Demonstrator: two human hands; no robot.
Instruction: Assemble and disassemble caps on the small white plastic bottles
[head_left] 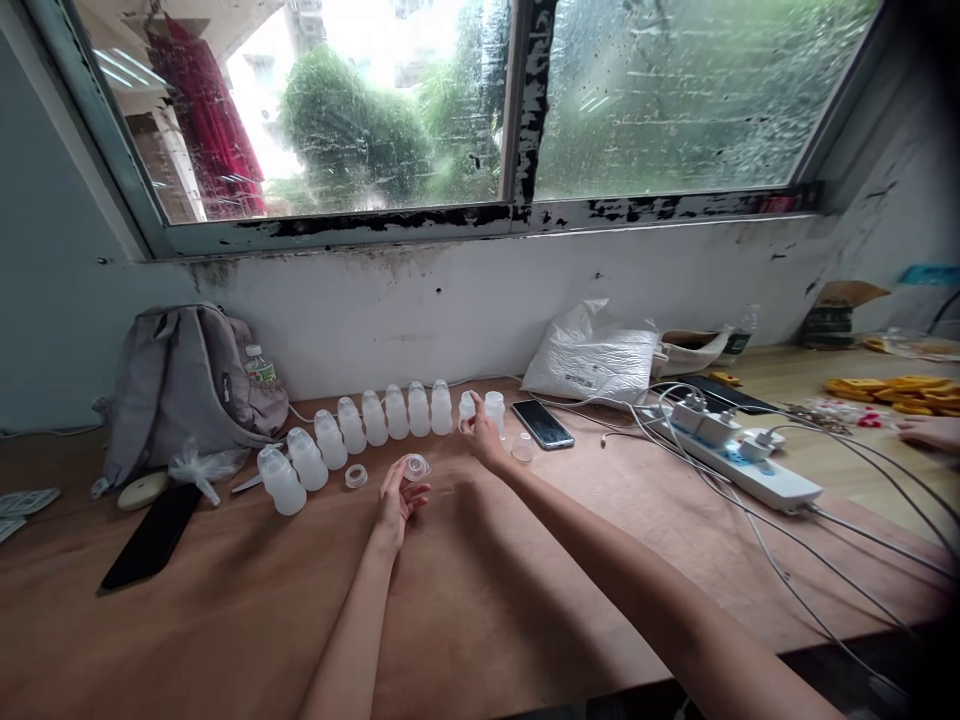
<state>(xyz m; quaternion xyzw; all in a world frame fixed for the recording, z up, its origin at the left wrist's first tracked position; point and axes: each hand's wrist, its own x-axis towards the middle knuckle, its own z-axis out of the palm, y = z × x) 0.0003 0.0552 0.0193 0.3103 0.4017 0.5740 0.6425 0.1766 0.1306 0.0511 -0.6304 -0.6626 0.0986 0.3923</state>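
Observation:
Frosted white baby bottles [395, 412] with domed tops stand in a curved row across the table. At the right end of that row, my right hand [484, 430] has its fingers closed round a bottle [466, 404]. Just right of it stands an open-necked bottle [494, 405]. My left hand [397, 503], palm turned inward, holds a clear round nipple with its ring [416, 466] at the fingertips. A loose clear ring [356, 476] lies left of this hand. Beside my right wrist sits a clear cap [523, 447].
A grey backpack [187, 380] leans at the back left, with a black flat case [154, 537] before it. Rightward lie a phone [543, 424], a silver bag [592, 355] and a power strip [742, 460] with loose cables. Another person's hand [930, 432] shows at the right edge.

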